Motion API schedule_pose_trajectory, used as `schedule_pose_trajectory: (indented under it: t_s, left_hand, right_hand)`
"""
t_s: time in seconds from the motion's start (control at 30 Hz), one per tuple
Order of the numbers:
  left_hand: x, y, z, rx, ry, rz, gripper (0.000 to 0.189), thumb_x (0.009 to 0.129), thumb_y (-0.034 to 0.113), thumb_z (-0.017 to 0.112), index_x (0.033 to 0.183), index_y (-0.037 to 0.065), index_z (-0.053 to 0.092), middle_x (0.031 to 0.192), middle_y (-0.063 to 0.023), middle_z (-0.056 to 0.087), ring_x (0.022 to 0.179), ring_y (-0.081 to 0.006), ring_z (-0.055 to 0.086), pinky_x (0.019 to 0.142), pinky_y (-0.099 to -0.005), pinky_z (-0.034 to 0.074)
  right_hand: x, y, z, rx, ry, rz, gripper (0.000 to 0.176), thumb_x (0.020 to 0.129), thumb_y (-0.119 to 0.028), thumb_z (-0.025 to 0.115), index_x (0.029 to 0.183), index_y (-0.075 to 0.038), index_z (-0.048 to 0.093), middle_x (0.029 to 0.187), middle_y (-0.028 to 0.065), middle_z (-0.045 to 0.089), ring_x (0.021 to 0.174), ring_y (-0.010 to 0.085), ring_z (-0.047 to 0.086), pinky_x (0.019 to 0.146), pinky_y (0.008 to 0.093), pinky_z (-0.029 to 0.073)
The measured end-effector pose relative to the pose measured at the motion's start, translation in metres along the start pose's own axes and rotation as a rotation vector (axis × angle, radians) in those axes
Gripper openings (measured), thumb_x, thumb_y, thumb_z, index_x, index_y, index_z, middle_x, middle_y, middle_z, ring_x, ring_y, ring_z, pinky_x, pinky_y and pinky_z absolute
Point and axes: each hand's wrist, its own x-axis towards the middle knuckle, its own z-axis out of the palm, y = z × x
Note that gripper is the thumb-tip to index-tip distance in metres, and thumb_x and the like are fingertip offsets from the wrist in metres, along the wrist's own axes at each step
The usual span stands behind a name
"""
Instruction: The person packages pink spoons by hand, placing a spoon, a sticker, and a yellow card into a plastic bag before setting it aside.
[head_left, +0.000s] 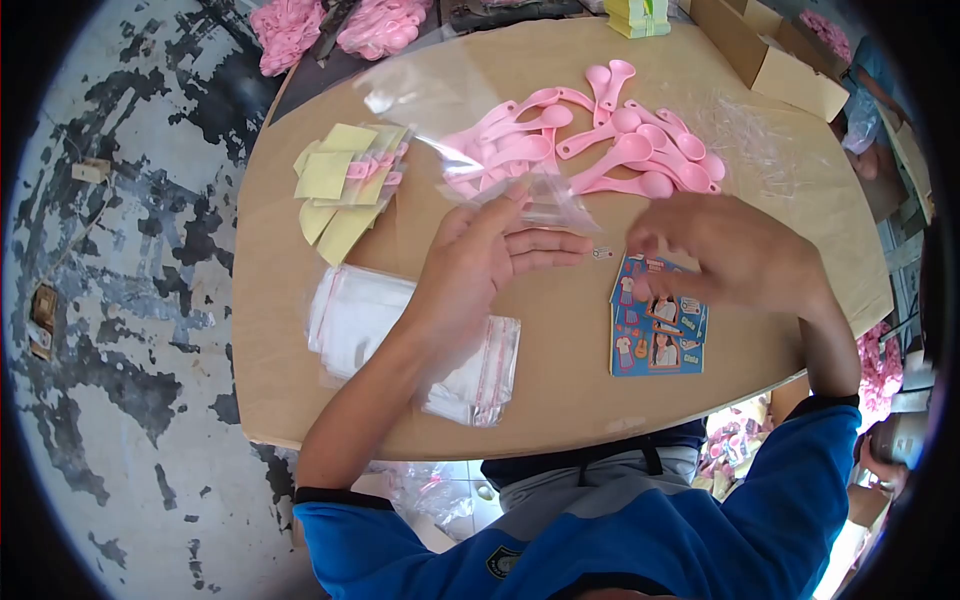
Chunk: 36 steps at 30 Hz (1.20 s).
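My left hand (500, 245) pinches a clear plastic bag (560, 208) between thumb and fingers, above the middle of the table. Just right of its fingertips is a small printed piece (602, 253). My right hand (735, 255) hovers palm down over a stack of blue printed cards (650, 360), thumb and index finger apart, and hides the stack's upper right part. Beneath my left forearm lie flat clear plastic bags (365, 300) in piles. Beyond both hands is a heap of pink measuring spoons (625, 150).
On the left, packed bags with yellowish cards (325, 175) and pink handles overlap in a pile. A cardboard box (795, 80) stands at the back right, near crumpled clear plastic (745, 140). Behind are a yellow-green stack (637, 17) and pink bundles (385, 25). Another person (870, 100) is at far right.
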Motion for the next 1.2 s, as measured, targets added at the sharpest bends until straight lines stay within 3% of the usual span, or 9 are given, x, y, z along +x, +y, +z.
schedule_pose_trajectory:
  t_s: [0.07,0.17,0.27,0.4,0.57,0.77,0.8,1.03,1.2]
  left_hand:
    - [0.004,-0.002,-0.002,-0.094,0.026,0.024,0.059,0.1,0.046,0.032,0.124,-0.005,0.047,0.116,-0.0257,0.06,0.102,-0.0356,0.064,0.091,-0.0437,0.051]
    - [0.005,-0.002,-0.006,-0.19,0.024,0.048,0.065,0.1,0.051,0.027,0.126,-0.005,0.045,0.116,-0.0284,0.059,0.1,-0.0391,0.064,0.088,-0.0462,0.053]
    - [0.005,-0.003,-0.01,-0.284,-0.015,0.075,0.07,0.098,0.056,0.023,0.126,-0.005,0.044,0.116,-0.0299,0.058,0.1,-0.041,0.063,0.086,-0.0472,0.054]
    - [0.004,-0.003,-0.015,-0.392,-0.069,0.112,0.069,0.098,0.056,0.023,0.126,-0.005,0.044,0.116,-0.0294,0.058,0.098,-0.0399,0.064,0.085,-0.0461,0.054]
    - [0.01,-0.011,-0.019,-0.264,0.104,0.041,0.055,0.102,0.043,0.03,0.124,-0.004,0.047,0.113,-0.0248,0.06,0.095,-0.032,0.065,0.085,-0.042,0.054]
    - [0.008,-0.013,-0.016,-0.113,0.188,0.148,0.034,0.1,0.024,0.047,0.122,-0.002,0.051,0.11,-0.0161,0.062,0.096,-0.0214,0.063,0.085,-0.036,0.053]
    - [0.009,-0.014,-0.017,-0.106,0.197,0.162,0.032,0.1,0.022,0.05,0.121,-0.002,0.052,0.11,-0.0148,0.062,0.096,-0.0202,0.063,0.085,-0.0354,0.053]
    - [0.009,-0.013,-0.013,-0.202,0.184,0.186,0.032,0.1,0.026,0.049,0.12,0.002,0.054,0.113,-0.0117,0.061,0.101,-0.0198,0.06,0.087,-0.0378,0.05]
    - [0.01,-0.018,-0.015,-0.196,0.126,0.22,0.035,0.101,0.03,0.046,0.122,0.002,0.054,0.119,-0.0098,0.059,0.105,-0.0196,0.058,0.088,-0.0379,0.048]
  right_hand:
    - [-0.016,0.013,0.012,-0.289,-0.005,-0.027,0.048,0.076,-0.032,0.076,0.107,-0.003,0.054,0.084,0.0112,0.061,0.086,0.0297,0.062,0.072,0.0383,0.048]
    - [-0.002,0.011,0.005,-0.112,-0.18,0.166,0.058,0.067,-0.036,0.082,0.104,-0.003,0.054,0.091,0.0125,0.059,0.099,0.0308,0.058,0.078,0.0394,0.045]
    - [0.005,0.016,0.002,0.061,-0.268,0.223,0.057,0.064,-0.034,0.084,0.101,-0.002,0.053,0.087,0.0126,0.057,0.093,0.0306,0.058,0.077,0.038,0.045]
    - [0.011,0.026,0.004,0.106,-0.204,0.104,0.043,0.07,-0.028,0.081,0.093,0.0,0.057,0.082,0.0132,0.059,0.08,0.0295,0.057,0.071,0.0391,0.044]
    - [0.013,0.028,0.0,0.21,-0.173,0.143,0.033,0.073,-0.024,0.079,0.089,-0.001,0.061,0.08,0.0116,0.061,0.074,0.0229,0.059,0.067,0.0357,0.044]
    - [0.021,0.03,0.009,0.504,0.099,0.153,0.027,0.094,-0.029,0.06,0.11,-0.008,0.062,0.081,0.0024,0.061,0.065,0.0096,0.059,0.054,0.0265,0.048]
    - [0.021,0.002,-0.006,0.59,0.015,0.356,0.03,0.098,-0.029,0.053,0.12,-0.009,0.057,0.081,-0.0003,0.06,0.057,0.0055,0.056,0.046,0.021,0.046]
    - [0.04,0.017,0.043,0.812,0.321,0.034,0.028,0.099,-0.023,0.052,0.121,-0.006,0.053,0.083,0.0003,0.06,0.054,0.0036,0.053,0.046,0.0193,0.045]
    - [0.037,0.0,0.039,0.883,0.319,0.115,0.027,0.1,-0.024,0.05,0.12,-0.006,0.052,0.08,-0.0002,0.06,0.054,0.0033,0.055,0.043,0.0187,0.041]
